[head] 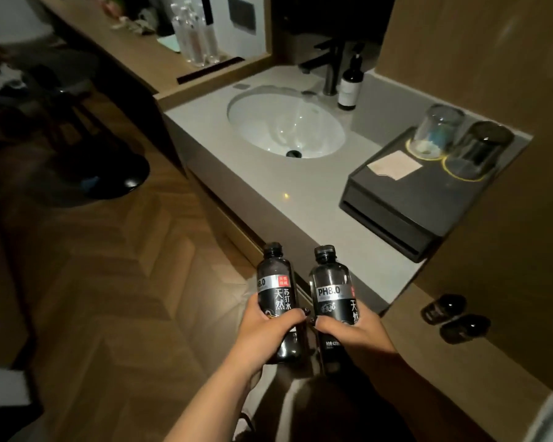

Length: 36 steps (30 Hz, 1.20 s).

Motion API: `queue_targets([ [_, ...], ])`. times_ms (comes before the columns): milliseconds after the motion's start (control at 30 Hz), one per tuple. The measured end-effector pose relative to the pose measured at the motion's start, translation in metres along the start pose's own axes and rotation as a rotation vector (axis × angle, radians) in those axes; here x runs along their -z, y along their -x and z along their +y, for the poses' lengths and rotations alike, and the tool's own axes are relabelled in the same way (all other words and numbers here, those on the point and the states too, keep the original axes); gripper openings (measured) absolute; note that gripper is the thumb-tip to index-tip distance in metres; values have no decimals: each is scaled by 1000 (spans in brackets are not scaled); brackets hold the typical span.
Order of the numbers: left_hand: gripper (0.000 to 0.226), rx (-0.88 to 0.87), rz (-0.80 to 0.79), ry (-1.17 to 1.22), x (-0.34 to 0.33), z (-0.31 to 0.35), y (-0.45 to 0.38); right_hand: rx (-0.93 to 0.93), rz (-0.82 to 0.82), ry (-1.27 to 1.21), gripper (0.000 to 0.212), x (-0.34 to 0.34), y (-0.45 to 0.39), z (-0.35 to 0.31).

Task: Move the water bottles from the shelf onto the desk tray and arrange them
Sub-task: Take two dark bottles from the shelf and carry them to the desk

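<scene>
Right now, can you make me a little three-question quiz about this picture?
1. True or false: each of the hands holds a dark bottle.
2. Where do the two glasses stand? A) in the sink B) on the dark tray C) on the floor
3. Fill in: the clear bottles stand on the wooden ____.

Key:
1. True: left hand holds the left bottle, right hand the right bottle.
2. B: glasses on the dark tray, not the sink.
3. Desk, under the clear bottles.
</scene>
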<state>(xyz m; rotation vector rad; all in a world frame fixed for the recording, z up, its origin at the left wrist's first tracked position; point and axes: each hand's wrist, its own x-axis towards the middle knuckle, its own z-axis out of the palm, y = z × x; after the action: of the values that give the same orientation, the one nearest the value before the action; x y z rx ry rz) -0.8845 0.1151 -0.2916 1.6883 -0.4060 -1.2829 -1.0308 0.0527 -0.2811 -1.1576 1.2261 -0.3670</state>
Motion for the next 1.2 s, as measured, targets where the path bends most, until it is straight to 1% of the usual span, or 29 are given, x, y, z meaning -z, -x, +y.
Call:
queue_targets([
  [67, 63, 16, 27, -5, 35, 6, -9, -3, 3, 21, 31, -31, -12, -7],
  [100, 59, 17, 40, -10, 52, 8, -13, -4, 4, 24, 31, -47, -17, -11],
  [167, 40, -6, 55, 2, 85, 12, -19, -11, 1, 20, 32, -76, -28, -16],
  [200, 37, -6, 59, 18, 100, 13, -22, -12, -3, 21, 32, -90, -34, -20],
  [300, 54, 51, 100, 51, 140, 12, -31, -17, -39, 16, 33, -129, -51, -33],
  [400, 62, 65, 168, 42, 170, 5, -44, -24, -71, 94, 30, -164, -68, -43],
  [567, 61, 86, 243, 123, 211, 5, -63, 31, -140, 220, 23, -211, -97, -60],
  [667, 59, 85, 284, 126, 232, 14, -78, 53, -171, 250, 24, -232, -118, -74],
  [733, 62, 72, 308, 119, 243, 25, -93, 45, -200, 243, 26, -243, -135, -85],
  [833, 58, 71, 323, 132, 258, 45, -121, 46, -238, 217, 27, -255, -166, -107],
  [1033, 67, 76, 340, 104, 279, 103, -182, 62, -248, 184, 27, -270, -236, -165],
  [1100, 63, 68, 350, 123, 283, 121, -201, 79, -262, 194, 26, -275, -256, -186],
  [1200, 45, 35, 355, 138, 288, 147, -226, 100, -282, 205, 26, -283, -283, -212],
])
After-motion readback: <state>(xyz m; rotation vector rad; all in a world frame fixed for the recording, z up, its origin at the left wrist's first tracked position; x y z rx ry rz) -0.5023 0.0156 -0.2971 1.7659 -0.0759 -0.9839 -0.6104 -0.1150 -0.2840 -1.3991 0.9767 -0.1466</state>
